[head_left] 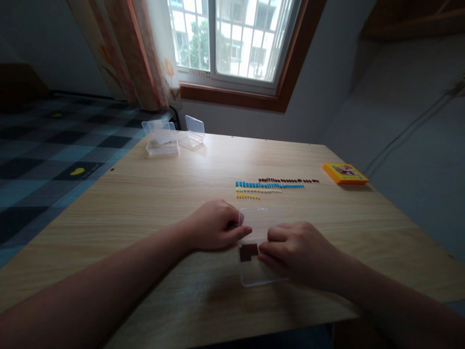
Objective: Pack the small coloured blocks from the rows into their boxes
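Observation:
A clear plastic baseplate (258, 223) lies flat on the wooden table (152, 203) in front of me. A small dark brown block patch (248, 252) sits on it near its left side. My left hand (215, 225) rests at the plate's left edge, its fingers curled and its thumb on the plate. My right hand (298, 252) lies on the plate's right half, fingers pressed together with the tips at the brown patch. Anything pinched between those fingertips is too small to make out.
Rows of tiny blue, brown, white and yellow pieces (271, 186) lie beyond the plate. An orange box (345, 173) sits at the right. Clear plastic boxes with open lids (170, 138) stand at the far left corner. A bed with a checked cover (43, 155) lies left.

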`<state>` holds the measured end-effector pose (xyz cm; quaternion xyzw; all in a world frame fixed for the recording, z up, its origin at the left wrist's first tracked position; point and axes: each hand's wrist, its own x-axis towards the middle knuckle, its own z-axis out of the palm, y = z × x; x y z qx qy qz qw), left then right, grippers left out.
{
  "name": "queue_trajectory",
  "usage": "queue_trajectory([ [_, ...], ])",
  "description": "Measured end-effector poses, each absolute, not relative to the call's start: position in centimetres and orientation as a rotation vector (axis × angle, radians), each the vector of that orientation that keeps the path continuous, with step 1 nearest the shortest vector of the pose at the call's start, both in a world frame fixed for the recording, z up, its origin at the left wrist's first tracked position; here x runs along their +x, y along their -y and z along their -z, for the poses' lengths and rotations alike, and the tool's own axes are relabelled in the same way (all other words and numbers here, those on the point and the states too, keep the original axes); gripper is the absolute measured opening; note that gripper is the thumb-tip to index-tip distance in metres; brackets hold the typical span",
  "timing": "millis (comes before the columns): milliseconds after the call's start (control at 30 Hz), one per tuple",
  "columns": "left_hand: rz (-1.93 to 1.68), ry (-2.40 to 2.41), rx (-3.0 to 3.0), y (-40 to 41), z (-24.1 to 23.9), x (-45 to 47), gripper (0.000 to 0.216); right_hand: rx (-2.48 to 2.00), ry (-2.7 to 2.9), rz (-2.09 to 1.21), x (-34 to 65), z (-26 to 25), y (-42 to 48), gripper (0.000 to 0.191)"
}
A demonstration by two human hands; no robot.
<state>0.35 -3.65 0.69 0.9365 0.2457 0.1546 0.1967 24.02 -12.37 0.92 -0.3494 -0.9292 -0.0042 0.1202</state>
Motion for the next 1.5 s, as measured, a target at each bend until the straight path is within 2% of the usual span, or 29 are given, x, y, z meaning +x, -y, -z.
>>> queue_trajectory([
  [400, -0.432, -0.688, 2.63, 3.65, -0.65, 0.38, 0.043, -1.002, 2.684, 0.041, 23.65, -1.0, 12.4, 0.037],
  [1233, -0.413, -0.69, 2.621, 3.65, -0.71, 0.46, 0.043, -1.018, 2.635, -0.013, 23.9, -0.9, 12.5, 0.036],
  [1500, -0.406, -0.693, 2.618, 3.72, -0.89, 0.46, 0.043, -0.942, 2.718, -0.147, 23.83, -1.38, 12.9, 0.03],
])
